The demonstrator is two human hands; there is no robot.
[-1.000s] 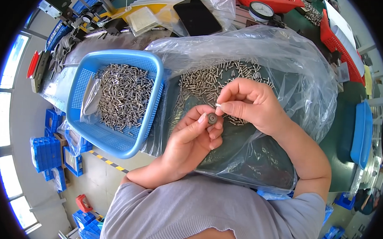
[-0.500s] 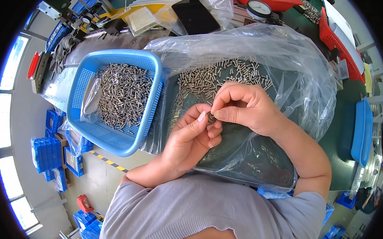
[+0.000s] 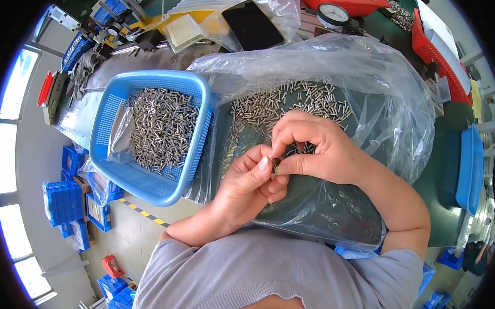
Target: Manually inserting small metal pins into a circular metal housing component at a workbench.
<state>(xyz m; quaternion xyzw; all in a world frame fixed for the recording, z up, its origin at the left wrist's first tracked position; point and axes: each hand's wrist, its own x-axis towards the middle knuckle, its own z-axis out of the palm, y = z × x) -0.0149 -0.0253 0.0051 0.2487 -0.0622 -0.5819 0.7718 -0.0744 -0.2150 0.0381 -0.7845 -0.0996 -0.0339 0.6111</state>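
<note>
Both hands meet over a clear plastic sheet, pinching a small dark round metal piece [image 3: 275, 163]; the fingers cover much of it, so its exact kind is unclear. My left hand [image 3: 247, 183] grips it between thumb and forefinger, other fingers curled below. From the other side, my right hand [image 3: 321, 149] closes thumb and forefinger on the same piece. Behind the hands, loose metal pins [image 3: 260, 107] lie spread on the plastic. To the left, a blue plastic basket [image 3: 134, 184] holds a heap of similar small metal pins [image 3: 164, 130] and a folded clear bag [image 3: 121, 131].
A black phone [image 3: 253, 25] lies at the back beside a pad of paper slips [image 3: 183, 30]. A round dial gauge [image 3: 333, 14] stands farther right. Red baskets [image 3: 433, 55] and a blue tray [image 3: 468, 170] line the right side. Crumpled plastic sheeting [image 3: 392, 78] rises behind the pins.
The fingers have shifted slightly around the dark piece, which is more covered now. My right hand has dropped a little. The whole view has moved slightly.
</note>
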